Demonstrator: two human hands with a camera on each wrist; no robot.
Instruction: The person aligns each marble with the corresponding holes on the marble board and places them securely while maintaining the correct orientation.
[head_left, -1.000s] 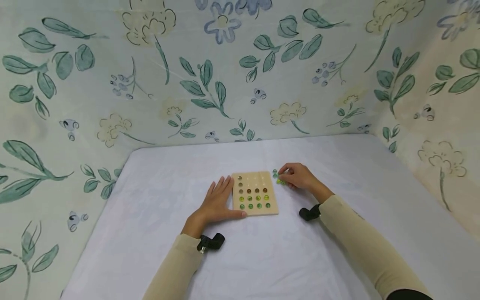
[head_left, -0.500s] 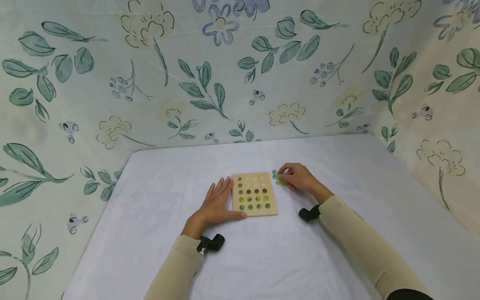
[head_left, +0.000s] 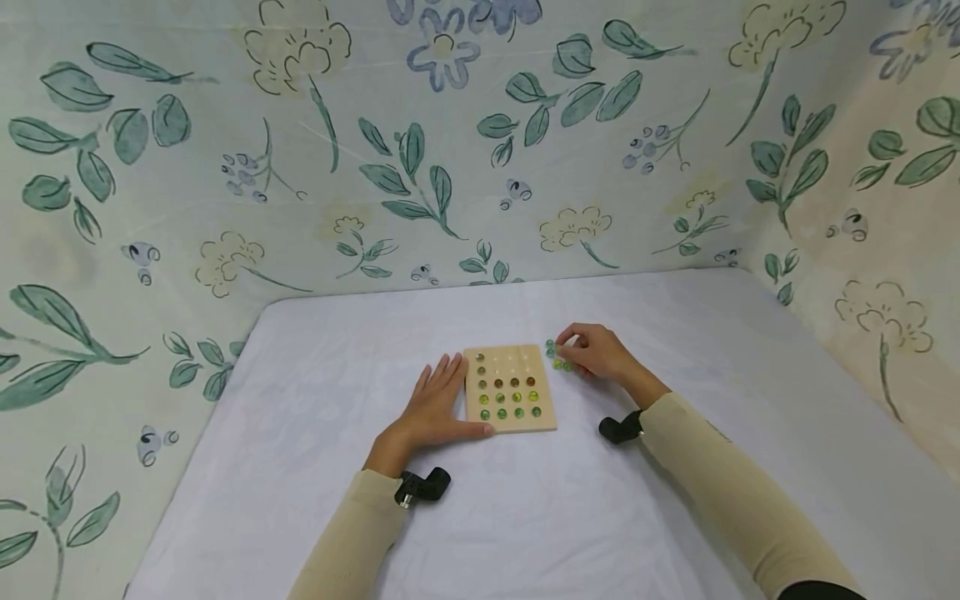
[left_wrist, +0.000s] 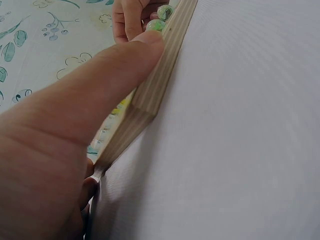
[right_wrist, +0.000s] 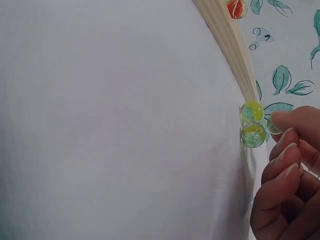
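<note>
A square wooden board [head_left: 517, 423] lies on the white-covered table, holding several glass marbles in rows. Its near rows are green and yellow-green, and browner marbles [head_left: 498, 383] sit farther back. My left hand [head_left: 431, 407] is spread at the board's left side, its fingers along the edge and its thumb [left_wrist: 150, 42] on the near corner. Just beyond the far right corner, my right hand [head_left: 592, 350] pinches a green marble [right_wrist: 274, 125] between thumb and fingertips. Right beside those fingertips lie two yellow-green marbles [right_wrist: 253, 135]. Another green marble [head_left: 550, 343] shows past them.
Shallow pits [head_left: 513, 360] without marbles show in the board's far part, right of the left column. White cloth [head_left: 525, 517] covers the table. A leaf-patterned fabric [head_left: 465, 167] hangs behind it. Each wrist wears a black camera [head_left: 426, 483].
Both hands and the board stay almost where they were. The right fingers shift only slightly at the loose marbles.
</note>
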